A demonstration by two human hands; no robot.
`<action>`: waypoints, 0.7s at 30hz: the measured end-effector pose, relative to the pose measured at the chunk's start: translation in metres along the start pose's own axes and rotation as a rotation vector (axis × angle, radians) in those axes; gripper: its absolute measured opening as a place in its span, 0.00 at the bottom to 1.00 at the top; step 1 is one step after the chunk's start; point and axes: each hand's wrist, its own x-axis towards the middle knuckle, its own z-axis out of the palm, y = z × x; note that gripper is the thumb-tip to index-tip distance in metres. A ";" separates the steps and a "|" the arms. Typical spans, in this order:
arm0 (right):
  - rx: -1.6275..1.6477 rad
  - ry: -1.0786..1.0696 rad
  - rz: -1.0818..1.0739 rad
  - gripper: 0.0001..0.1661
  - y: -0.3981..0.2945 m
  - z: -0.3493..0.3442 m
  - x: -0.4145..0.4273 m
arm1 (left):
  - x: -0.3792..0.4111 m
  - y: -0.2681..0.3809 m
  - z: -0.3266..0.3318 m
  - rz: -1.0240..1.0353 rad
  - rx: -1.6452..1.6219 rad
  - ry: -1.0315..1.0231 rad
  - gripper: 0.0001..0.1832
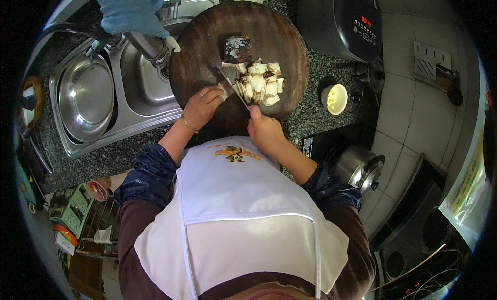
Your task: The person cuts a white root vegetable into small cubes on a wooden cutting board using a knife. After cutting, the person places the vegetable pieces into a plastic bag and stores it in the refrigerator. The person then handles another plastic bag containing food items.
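My right hand grips the handle of a kitchen knife, its blade slanting up and left across a round wooden chopping board. My left hand, with a ring and a bracelet, has its fingers bent beside the blade's left face. Something pale shows at those fingertips; whether they grip a piece is unclear. Right of the blade lies a heap of cut pale vegetable pieces with brown edges, probably a root vegetable. Behind the heap sits a dark, rough-skinned chunk, whitish on top.
Left of the board is a steel double sink with a metal basin and a faucet under a blue cloth. To the right are a rice cooker, a small bowl with pale yellow bits, and a lidded steel pot.
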 end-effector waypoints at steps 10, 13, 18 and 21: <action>-0.061 0.064 0.055 0.15 -0.008 0.032 0.025 | 0.000 -0.001 0.002 -0.047 -0.029 -0.001 0.17; 0.083 0.115 0.116 0.18 0.009 0.020 0.022 | 0.002 -0.002 0.005 -0.015 -0.023 0.033 0.16; 0.055 0.014 0.047 0.18 -0.005 0.001 0.000 | 0.002 -0.002 0.003 0.026 -0.025 0.054 0.14; 0.005 -0.050 0.103 0.17 -0.006 0.006 -0.001 | 0.002 0.000 0.003 0.027 -0.002 0.069 0.14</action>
